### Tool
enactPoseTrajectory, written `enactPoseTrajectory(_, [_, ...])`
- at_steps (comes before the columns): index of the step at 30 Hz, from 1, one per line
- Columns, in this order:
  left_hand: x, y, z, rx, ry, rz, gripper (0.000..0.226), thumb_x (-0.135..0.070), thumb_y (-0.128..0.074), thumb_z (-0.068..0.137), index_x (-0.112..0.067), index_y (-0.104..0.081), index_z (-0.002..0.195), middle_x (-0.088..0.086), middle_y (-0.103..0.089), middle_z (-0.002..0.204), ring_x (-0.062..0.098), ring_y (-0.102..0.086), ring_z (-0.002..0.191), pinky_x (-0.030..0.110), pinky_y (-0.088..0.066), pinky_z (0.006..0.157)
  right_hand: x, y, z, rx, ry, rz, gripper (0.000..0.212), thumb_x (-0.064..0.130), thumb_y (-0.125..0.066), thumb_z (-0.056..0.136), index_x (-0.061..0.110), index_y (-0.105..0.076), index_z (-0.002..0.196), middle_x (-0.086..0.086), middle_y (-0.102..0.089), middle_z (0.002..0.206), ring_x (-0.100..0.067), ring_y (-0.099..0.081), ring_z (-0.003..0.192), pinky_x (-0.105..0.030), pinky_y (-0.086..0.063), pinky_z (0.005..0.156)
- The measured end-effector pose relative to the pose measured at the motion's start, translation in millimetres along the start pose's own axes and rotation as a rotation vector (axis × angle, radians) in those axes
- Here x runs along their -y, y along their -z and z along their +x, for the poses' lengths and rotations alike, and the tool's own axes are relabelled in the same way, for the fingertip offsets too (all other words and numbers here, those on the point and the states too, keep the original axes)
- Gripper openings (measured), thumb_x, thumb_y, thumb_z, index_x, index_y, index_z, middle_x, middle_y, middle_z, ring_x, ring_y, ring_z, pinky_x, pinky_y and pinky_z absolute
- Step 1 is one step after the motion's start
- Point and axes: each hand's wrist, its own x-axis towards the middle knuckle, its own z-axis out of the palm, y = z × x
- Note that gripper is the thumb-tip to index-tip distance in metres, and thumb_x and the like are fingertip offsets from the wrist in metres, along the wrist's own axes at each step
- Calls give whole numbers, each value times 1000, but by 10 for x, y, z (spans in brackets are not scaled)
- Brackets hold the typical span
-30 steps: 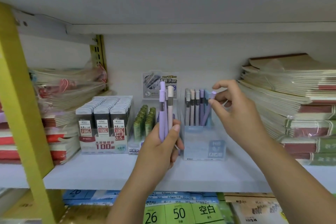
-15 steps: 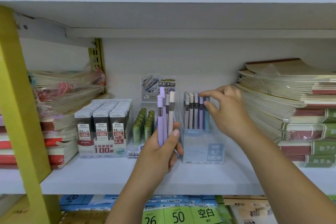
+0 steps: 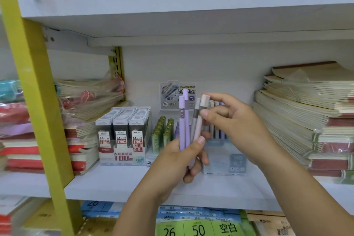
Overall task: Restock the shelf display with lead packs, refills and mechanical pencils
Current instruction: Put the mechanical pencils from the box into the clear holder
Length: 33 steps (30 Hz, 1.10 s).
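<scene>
1. The step in hand looks like the pencil part of the restock. The left hand (image 3: 179, 162) holds a small bunch of mechanical pencils (image 3: 182, 130) upright in front of the shelf (image 3: 115, 184), its grip wrapped round their lower halves with the thumb across the front.
2. The right hand (image 3: 237, 126) has its grip narrow, thumb and forefinger pinching the pink pencil (image 3: 203, 105) near its cap. That pencil is the rightmost of the bunch, and its lower end sits inside the left hand.
3. The clear display box (image 3: 228, 161) stands on the shelf just behind and to the right of both hands. A row of pencils (image 3: 215, 132) stands in it, partly hidden by the right hand.
4. To the left of it are the green refill tubes (image 3: 162, 136), and further left the lead packs (image 3: 121, 126). Both displays look well filled.
5. Stacked notebooks (image 3: 306, 113) close in the far right of the shelf.
6. Next, I judge, the pink pencil must be drawn up and out of the left hand's grip. It then goes to the right and down, tip first, into a free place in the box. Care is needed not to knock the pencils already standing there.
</scene>
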Motion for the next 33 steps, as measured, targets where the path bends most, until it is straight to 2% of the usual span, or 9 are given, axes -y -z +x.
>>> enactPoseTrajectory(4, [67, 14, -8, -12, 9, -16, 31, -53, -64, 84, -32, -73, 105, 4, -67, 77, 10, -49, 52, 20, -37, 42, -41, -20, 28, -44, -55, 84, 26, 17, -71, 84, 23, -62, 107, -4, -75, 78, -14, -66, 68, -29, -51, 65])
enactPoseTrajectory(7, [76, 52, 4, -23, 20, -46, 38, -48, -63, 89, -22, -70, 115, 9, -74, 88, 14, -60, 58, 23, -43, 43, -42, 26, 38, -65, -46, 174, 25, 9, -67, 85, 20, -64, 107, -9, -75, 80, -13, -66, 64, -20, -50, 55])
enactPoseTrajectory(12, [71, 153, 24, -72, -8, -99, 29, -43, -62, 84, -30, -74, 106, 13, -76, 95, 17, -64, 54, 24, -46, 46, 14, 116, 51, -224, 80, 213, 27, 3, -63, 88, 23, -66, 106, -13, -72, 84, -16, -70, 73, -22, -55, 60])
enactPoseTrajectory(14, [87, 167, 47, -102, -28, -90, 28, -44, -62, 81, -33, -75, 103, 7, -74, 83, 13, -52, 46, 25, -44, 50, 57, 177, 63, -347, 167, 207, 28, 2, -61, 89, 24, -64, 106, -9, -71, 85, -13, -70, 77, -19, -54, 61])
enactPoseTrajectory(17, [105, 168, 71, -139, -34, -70, 28, -45, -60, 82, -34, -75, 102, 0, -60, 65, 9, -36, 43, 19, -30, 41, 71, 327, 56, -466, 297, 6, 34, 7, -63, 90, 35, -58, 109, -3, -68, 92, -13, -69, 85, -22, -54, 68])
enactPoseTrajectory(19, [116, 169, 71, -150, -25, -43, 28, -48, -59, 81, -36, -74, 101, -2, -57, 62, 9, -33, 43, 19, -27, 40, 18, 401, 51, -458, 306, -160, 37, 12, -66, 89, 42, -53, 107, 2, -68, 88, -14, -67, 86, -28, -52, 74])
enactPoseTrajectory(23, [143, 176, 79, -162, 3, -19, 25, -50, -55, 86, -40, -73, 101, 0, -58, 63, 9, -34, 44, 20, -26, 40, -162, 435, 77, -407, 253, -365, 33, 14, -70, 86, 39, -52, 99, 9, -67, 82, -6, -64, 80, -21, -50, 71])
enactPoseTrajectory(28, [181, 169, 90, -182, 35, 3, 23, -37, -50, 101, -38, -73, 101, 2, -61, 66, 10, -38, 44, 19, -27, 39, -314, 370, 92, -340, 230, -432, 37, 11, -71, 84, 43, -52, 88, 11, -65, 77, -1, -62, 74, -8, -45, 66])
enactPoseTrajectory(33, [172, 163, 81, -182, 37, 15, 24, -36, -49, 101, -36, -73, 102, 2, -60, 66, 9, -38, 44, 18, -27, 38, -321, 354, 99, -336, 219, -470, 32, 16, -73, 82, 39, -52, 90, 10, -63, 72, -2, -59, 69, -6, -43, 63])
